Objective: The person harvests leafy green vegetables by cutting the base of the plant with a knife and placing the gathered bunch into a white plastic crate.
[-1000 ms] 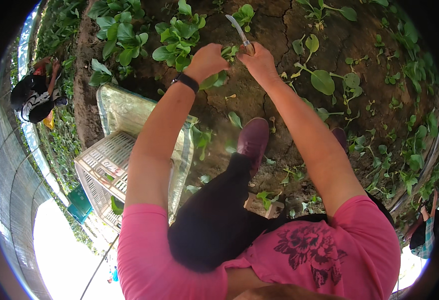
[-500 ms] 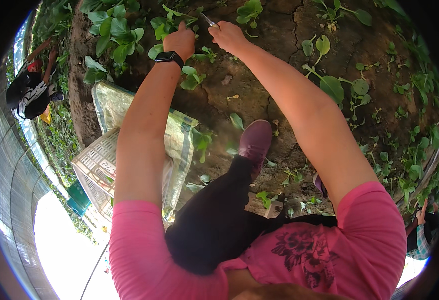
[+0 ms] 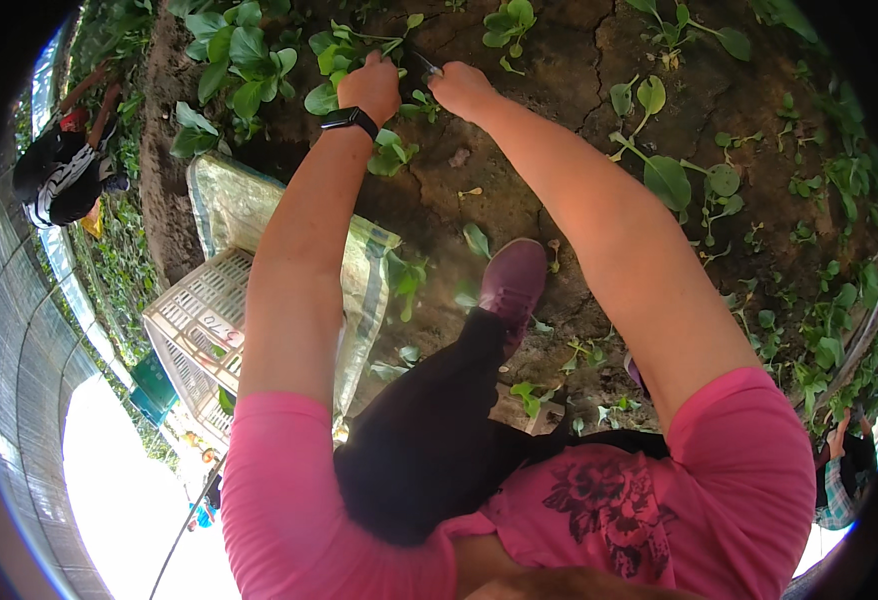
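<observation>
My left hand [image 3: 371, 86], with a black watch [image 3: 349, 120] on its wrist, is closed at a leafy green plant [image 3: 337, 52] at the top of the view. Its fingertips are mostly hidden, but the leaves and stem come out around them. Just to the right, my right hand [image 3: 462, 91] grips a small tool with a slim metal blade [image 3: 426, 65]. The blade points up and left toward the plant beside my left hand. The tool's handle is hidden in my fist, so its exact kind does not show.
A white plastic crate [image 3: 194, 305] and a pale woven sack [image 3: 364, 270] are beside my left arm. Leafy greens [image 3: 244, 65] grow at upper left, more plants [image 3: 667, 180] at right. My purple shoe [image 3: 512, 280] is on the soil. Other people [image 3: 59, 175] are at both edges.
Both hands have shifted slightly down and right in the view and stay close together. The blade has turned a little and looks darker now.
</observation>
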The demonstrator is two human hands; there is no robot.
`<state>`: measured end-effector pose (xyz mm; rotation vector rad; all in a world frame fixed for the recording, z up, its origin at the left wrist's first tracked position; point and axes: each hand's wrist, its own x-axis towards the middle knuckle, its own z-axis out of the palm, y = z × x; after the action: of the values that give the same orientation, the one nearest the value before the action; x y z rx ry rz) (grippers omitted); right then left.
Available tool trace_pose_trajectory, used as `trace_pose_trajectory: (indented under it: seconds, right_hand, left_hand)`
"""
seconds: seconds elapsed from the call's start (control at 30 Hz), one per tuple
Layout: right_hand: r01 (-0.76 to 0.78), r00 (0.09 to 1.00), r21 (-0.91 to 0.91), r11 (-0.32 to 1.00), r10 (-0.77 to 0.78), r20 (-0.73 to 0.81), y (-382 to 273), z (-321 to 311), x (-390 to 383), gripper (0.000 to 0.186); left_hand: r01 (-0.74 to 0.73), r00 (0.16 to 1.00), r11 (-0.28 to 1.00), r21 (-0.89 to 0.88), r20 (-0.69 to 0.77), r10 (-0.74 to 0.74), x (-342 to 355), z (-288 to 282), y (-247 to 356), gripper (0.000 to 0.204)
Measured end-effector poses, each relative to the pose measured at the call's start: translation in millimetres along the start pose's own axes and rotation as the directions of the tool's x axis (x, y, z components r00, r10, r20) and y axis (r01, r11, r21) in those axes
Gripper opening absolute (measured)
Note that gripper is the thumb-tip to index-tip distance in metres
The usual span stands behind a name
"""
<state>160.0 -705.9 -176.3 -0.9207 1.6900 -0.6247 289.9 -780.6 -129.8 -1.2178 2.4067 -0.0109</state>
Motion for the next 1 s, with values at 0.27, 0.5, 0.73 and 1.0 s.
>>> trace_pose_trajectory:
  seconds: [0.27, 0.5, 0.73, 1.0]
  right_hand:
    - [0.039, 0.991, 0.598, 0.801, 0.044, -0.124, 21, -37, -79, 0.027]
    - [-0.003, 0.999, 0.764, 0.645, -0.024, 0.024, 34, -49, -118, 0.019]
    - [-0.011, 0.994, 0.719, 0.694, -0.070, 0.083, 24, -43, -138, 0.016]
    - [0.085, 0.990, 0.211, 0.974, -0.107, 0.096, 23, -29, -106, 0.028]
  left_hand:
    - [-0.273, 0.940, 0.927, -0.258, -0.277, 0.199, -84, -29, 30, 0.054]
    - [-0.356, 0.931, 0.681, -0.641, -0.306, 0.199, -148, -34, 64, 0.040]
    - [-0.231, 0.969, 0.424, -0.876, -0.245, 0.022, -143, -56, 49, 0.036]
    - [-0.079, 0.996, 0.897, -0.435, 0.008, 0.092, -106, -45, 43, 0.040]
